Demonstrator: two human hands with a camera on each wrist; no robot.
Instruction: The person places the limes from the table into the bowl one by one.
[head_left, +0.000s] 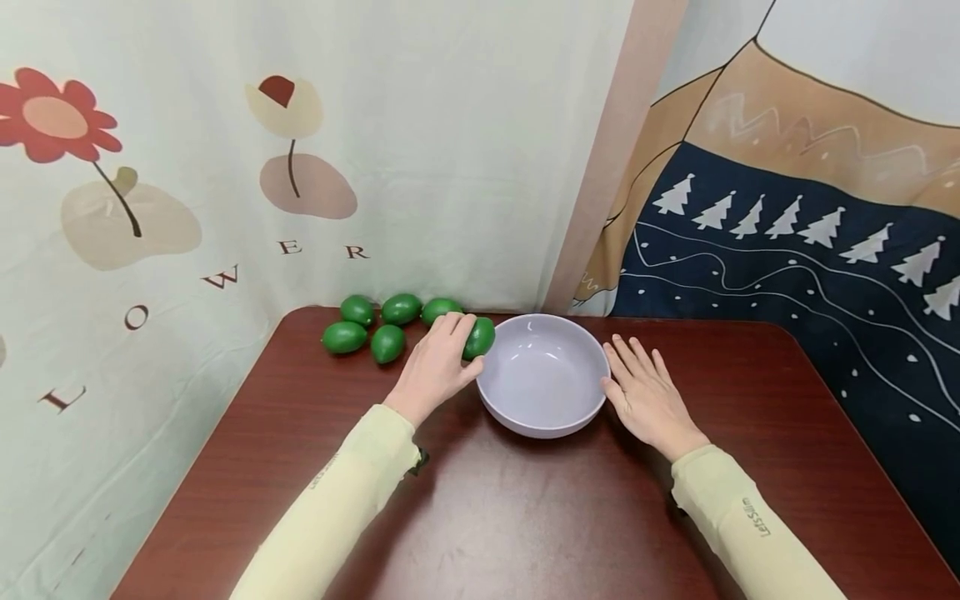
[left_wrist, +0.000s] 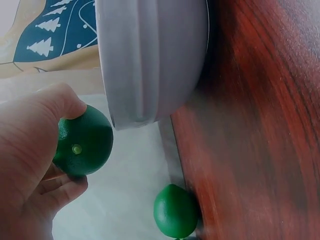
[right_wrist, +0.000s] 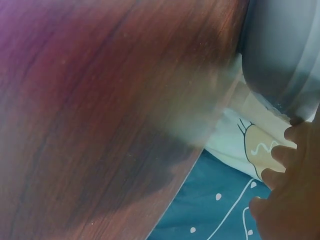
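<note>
A pale lavender bowl point(head_left: 543, 375) stands on the dark red wooden table point(head_left: 525, 508), with nothing in it. My left hand point(head_left: 438, 362) grips a green lime point(head_left: 480, 337) just left of the bowl's rim; in the left wrist view the lime point(left_wrist: 82, 142) sits between thumb and fingers beside the bowl point(left_wrist: 150, 60). Several more limes point(head_left: 375, 327) lie in a cluster at the table's back left. My right hand point(head_left: 647, 390) lies flat on the table, fingers straight, its thumb side against the bowl's right wall. The right wrist view shows those fingers point(right_wrist: 285, 175) next to the bowl point(right_wrist: 285, 50).
A flower-printed curtain point(head_left: 225, 167) hangs behind and to the left of the table. A dark blue cloth with white trees point(head_left: 787, 250) hangs at the right. Another lime point(left_wrist: 175, 210) lies near the table's back edge.
</note>
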